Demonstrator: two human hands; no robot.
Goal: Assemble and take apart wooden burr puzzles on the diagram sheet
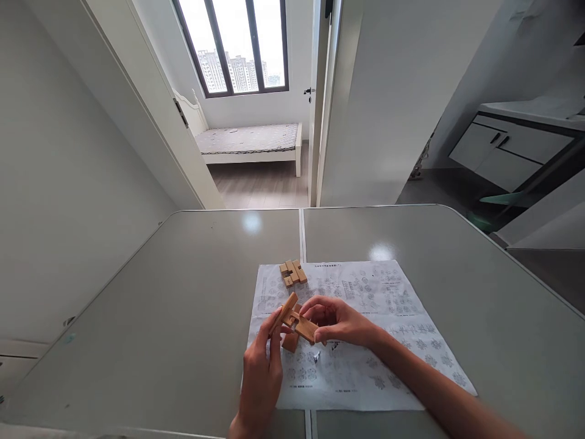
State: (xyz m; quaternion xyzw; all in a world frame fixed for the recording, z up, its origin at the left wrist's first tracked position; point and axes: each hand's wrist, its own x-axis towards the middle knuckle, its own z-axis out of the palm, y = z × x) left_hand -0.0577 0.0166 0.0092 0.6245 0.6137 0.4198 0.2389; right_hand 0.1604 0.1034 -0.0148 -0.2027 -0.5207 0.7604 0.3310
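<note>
Between my hands, above the printed sheet, are notched wooden puzzle pieces. My left hand (265,356) pinches a wooden bar (289,304) that slants up to the right. In my right hand (336,322) is a flat wooden piece (306,329), gripped at its right end by thumb and fingers. The two pieces meet or overlap near the middle; whether they interlock I cannot tell. Just below them a wooden block (289,342) shows, partly hidden by the left fingers. Several more wooden pieces (293,272) lie grouped at the sheet's upper left.
The paper sheet (365,390), printed with small diagrams, lies on a grey table (196,317) with a white seam down its middle. A small torn spot or scrap shows near the sheet's centre. Beyond are a doorway, a bed (251,140) and a cabinet (512,149) at right.
</note>
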